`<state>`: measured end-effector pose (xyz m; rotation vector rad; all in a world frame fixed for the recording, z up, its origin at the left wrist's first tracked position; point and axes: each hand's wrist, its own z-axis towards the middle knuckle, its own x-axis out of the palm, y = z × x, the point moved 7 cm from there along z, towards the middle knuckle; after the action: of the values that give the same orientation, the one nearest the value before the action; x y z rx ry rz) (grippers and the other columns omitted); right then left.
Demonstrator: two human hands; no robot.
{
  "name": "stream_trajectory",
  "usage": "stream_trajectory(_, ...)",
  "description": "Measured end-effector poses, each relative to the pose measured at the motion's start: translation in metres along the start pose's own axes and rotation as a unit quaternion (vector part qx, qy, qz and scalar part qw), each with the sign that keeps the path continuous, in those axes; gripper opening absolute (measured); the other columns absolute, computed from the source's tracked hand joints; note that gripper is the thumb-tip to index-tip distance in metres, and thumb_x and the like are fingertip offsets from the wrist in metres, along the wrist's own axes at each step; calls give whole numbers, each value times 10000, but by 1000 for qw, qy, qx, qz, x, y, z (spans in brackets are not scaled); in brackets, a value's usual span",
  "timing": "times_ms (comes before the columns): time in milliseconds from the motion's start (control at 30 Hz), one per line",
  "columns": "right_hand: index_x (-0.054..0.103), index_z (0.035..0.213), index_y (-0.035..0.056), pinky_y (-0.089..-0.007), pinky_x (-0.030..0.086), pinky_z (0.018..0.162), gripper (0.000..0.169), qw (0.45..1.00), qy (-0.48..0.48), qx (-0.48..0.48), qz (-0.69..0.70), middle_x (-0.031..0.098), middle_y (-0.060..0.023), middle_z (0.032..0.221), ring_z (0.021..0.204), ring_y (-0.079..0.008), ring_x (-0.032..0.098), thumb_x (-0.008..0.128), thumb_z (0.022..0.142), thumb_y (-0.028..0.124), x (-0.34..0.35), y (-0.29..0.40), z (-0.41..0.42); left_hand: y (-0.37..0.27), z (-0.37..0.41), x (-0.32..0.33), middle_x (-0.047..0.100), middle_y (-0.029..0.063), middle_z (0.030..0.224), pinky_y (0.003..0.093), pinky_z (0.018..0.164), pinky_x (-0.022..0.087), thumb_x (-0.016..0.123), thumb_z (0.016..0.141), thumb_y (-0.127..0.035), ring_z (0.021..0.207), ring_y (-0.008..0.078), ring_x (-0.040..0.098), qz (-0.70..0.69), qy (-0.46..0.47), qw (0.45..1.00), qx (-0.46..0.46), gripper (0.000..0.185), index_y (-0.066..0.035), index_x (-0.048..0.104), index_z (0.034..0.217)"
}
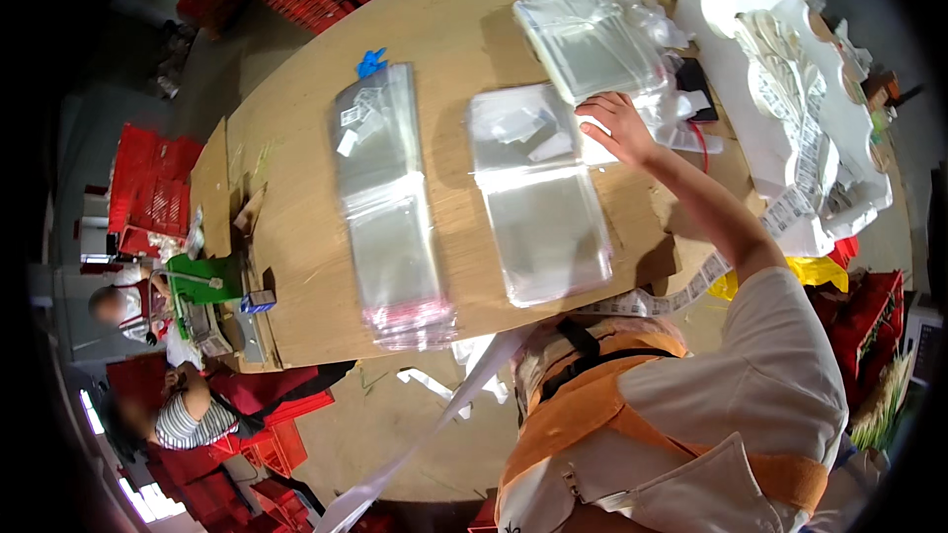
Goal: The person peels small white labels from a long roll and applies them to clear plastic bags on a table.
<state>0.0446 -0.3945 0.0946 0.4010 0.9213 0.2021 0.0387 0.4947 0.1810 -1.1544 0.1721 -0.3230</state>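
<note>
My right hand [616, 126] reaches over the table, thumb apart from the fingers, at a white piece between two stacks of clear plastic bags; no grip on anything shows. The upper stack [592, 37] lies beyond it. The middle stack [544, 215] is nearer my body and has small white labels [522, 124] on top. Further left lies a long stack of clear bags [389, 229], also with labels [361, 117]. A printed label strip [685, 296] runs from a white foam box [711, 74] towards my waist. My left hand is out of view.
Crumpled clear plastic [655, 18] and a black flat object [696, 89] lie by the foam box. Blue scraps [370, 63] rest on the wooden table [289, 237]. Two people, one in a striped sleeve [194, 418], are at far left among red crates [152, 181].
</note>
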Motion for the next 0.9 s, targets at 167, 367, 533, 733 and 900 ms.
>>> stream_trajectory(167,607,970,98,-375,423,814,254,980,196,33,-18,627,-83,968,906,-290,569,595,828,308,-23,-14,-24,-30,-26,62,608,114,782,389,642,480,542,803,-251,731,248,581,-25,73,996,39,284,29,591,793)
stream_trajectory(367,606,1060,110,-410,431,819,660,717,681,147,-13,629,-94,960,923,-287,583,765,542,489,-59,-5,-204,-66,-61,142,602,97,763,391,642,471,545,778,-248,722,242,574,-81,164,982,56,257,6,574,746)
stream_trajectory(533,658,928,192,-400,429,746,481,645,739,144,-131,653,-36,812,813,-247,619,691,593,537,-87,-4,-314,-83,-72,174,596,83,748,392,642,463,548,758,-245,715,236,569,-106,209,971,54,238,-13,560,707)
stream_trajectory(733,649,943,153,-413,465,725,327,715,676,172,-48,652,-81,813,827,-298,616,470,844,408,-63,39,-317,-118,-59,192,590,66,729,394,642,453,551,733,-242,706,230,563,-143,234,960,54,218,-36,543,661)
stream_trajectory(900,614,1058,144,-419,460,799,494,729,646,221,47,648,-135,938,882,-344,604,445,845,556,-55,79,-254,-143,-13,188,584,52,714,395,641,445,554,712,-239,699,225,557,-189,230,954,28,207,-55,529,622)
